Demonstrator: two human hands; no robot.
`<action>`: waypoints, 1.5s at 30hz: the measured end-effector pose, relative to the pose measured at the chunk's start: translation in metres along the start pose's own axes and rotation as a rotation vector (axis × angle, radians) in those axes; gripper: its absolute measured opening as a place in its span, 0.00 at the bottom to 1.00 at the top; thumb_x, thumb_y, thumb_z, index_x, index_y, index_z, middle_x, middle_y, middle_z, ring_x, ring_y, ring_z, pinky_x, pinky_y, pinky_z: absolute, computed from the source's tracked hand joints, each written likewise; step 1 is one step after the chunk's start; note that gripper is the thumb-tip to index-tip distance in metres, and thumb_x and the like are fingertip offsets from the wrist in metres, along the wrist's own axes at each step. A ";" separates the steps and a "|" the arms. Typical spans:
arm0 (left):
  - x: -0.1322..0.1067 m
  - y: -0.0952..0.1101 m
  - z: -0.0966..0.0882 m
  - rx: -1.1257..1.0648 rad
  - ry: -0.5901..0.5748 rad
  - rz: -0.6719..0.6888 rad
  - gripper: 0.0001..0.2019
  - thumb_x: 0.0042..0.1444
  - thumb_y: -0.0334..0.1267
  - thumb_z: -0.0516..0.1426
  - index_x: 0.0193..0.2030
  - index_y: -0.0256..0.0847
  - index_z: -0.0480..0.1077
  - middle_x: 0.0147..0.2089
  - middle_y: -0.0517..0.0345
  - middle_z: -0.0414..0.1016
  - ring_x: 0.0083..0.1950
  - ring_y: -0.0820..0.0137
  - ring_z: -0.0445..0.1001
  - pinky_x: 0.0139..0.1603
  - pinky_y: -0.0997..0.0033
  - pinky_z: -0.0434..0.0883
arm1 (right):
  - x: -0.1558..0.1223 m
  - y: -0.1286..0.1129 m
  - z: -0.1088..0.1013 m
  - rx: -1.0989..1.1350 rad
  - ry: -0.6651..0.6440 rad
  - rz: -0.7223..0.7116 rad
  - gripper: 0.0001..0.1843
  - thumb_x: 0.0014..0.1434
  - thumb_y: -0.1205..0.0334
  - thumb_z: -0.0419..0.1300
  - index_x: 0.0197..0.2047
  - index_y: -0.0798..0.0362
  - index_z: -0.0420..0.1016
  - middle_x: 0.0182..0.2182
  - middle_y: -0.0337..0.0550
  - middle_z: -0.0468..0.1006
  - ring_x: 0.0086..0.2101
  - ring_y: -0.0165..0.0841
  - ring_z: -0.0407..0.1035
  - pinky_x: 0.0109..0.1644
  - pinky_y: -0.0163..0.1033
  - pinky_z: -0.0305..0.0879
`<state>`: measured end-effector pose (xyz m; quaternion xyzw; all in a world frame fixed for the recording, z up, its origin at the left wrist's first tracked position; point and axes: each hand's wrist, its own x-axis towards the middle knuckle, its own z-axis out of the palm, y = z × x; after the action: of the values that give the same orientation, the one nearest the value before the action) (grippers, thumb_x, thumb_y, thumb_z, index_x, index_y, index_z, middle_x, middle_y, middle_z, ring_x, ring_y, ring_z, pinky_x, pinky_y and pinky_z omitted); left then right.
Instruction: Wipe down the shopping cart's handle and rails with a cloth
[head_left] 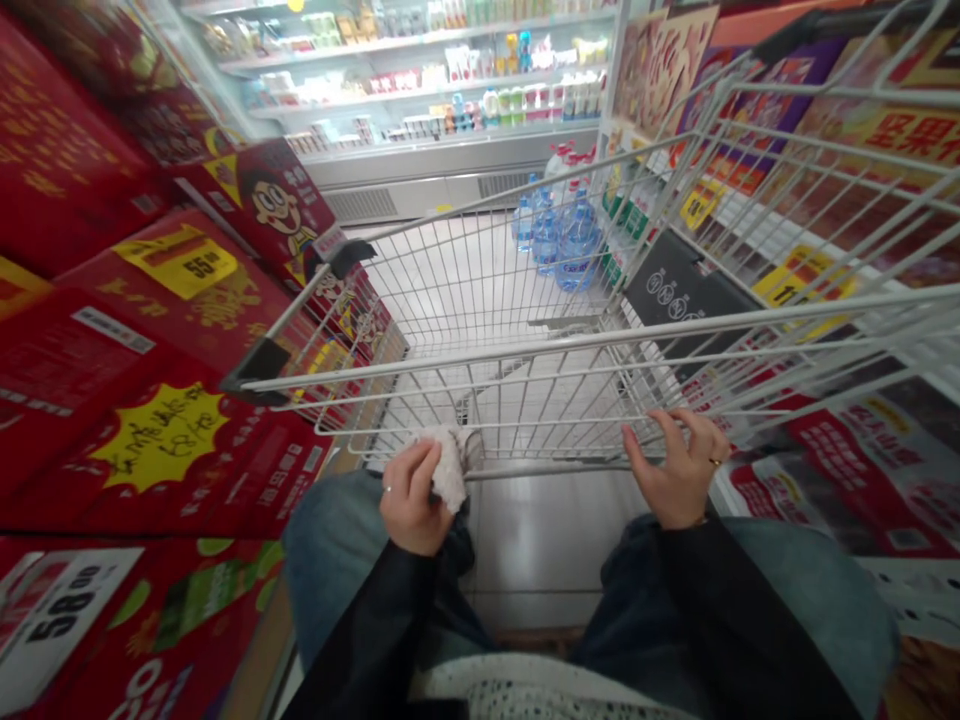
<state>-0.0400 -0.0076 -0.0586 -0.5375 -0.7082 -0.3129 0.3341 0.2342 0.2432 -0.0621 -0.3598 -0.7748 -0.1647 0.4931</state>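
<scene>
A grey wire shopping cart (525, 355) stands across in front of my knees, its near side facing me. My left hand (416, 497) is closed around a crumpled white cloth (450, 468) at the cart's lower bar, left of the middle. Part of the cloth is pressed against the wires. Farther right, my right hand (679, 465) is at the same side of the cart, fingertips up at the wires, thumb and fingers apart. It holds nothing that I can see; whether the fingertips touch the wire is unclear.
Red gift boxes (172, 270) with yellow price signs are stacked close on the left. Blue-capped water bottles (576, 245) stand on the floor beyond the cart. A lit refrigerated shelf (442, 140) lines the back. Packaged goods (847, 440) fill the right-hand shelves.
</scene>
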 end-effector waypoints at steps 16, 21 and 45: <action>-0.008 -0.002 -0.001 0.018 -0.135 -0.073 0.32 0.47 0.27 0.59 0.62 0.44 0.70 0.53 0.47 0.78 0.53 0.56 0.78 0.53 0.57 0.77 | -0.008 0.007 0.006 0.033 -0.023 0.012 0.21 0.61 0.50 0.72 0.53 0.51 0.79 0.51 0.54 0.76 0.53 0.49 0.70 0.59 0.53 0.62; -0.005 -0.005 -0.008 0.002 -0.117 -0.110 0.32 0.49 0.28 0.59 0.64 0.42 0.68 0.56 0.45 0.76 0.58 0.55 0.77 0.58 0.56 0.76 | -0.008 0.008 0.006 0.021 -0.030 0.018 0.22 0.60 0.49 0.72 0.52 0.52 0.79 0.50 0.54 0.77 0.53 0.49 0.70 0.58 0.52 0.61; -0.015 -0.035 -0.017 0.048 -0.120 -0.114 0.30 0.50 0.29 0.59 0.62 0.43 0.70 0.56 0.47 0.78 0.57 0.57 0.78 0.57 0.59 0.76 | -0.007 0.007 0.010 0.022 0.005 -0.011 0.23 0.59 0.50 0.73 0.52 0.53 0.78 0.49 0.53 0.75 0.51 0.47 0.69 0.58 0.51 0.64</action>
<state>-0.0687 -0.0371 -0.0637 -0.5057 -0.7638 -0.2816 0.2855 0.2345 0.2516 -0.0737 -0.3494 -0.7774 -0.1596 0.4980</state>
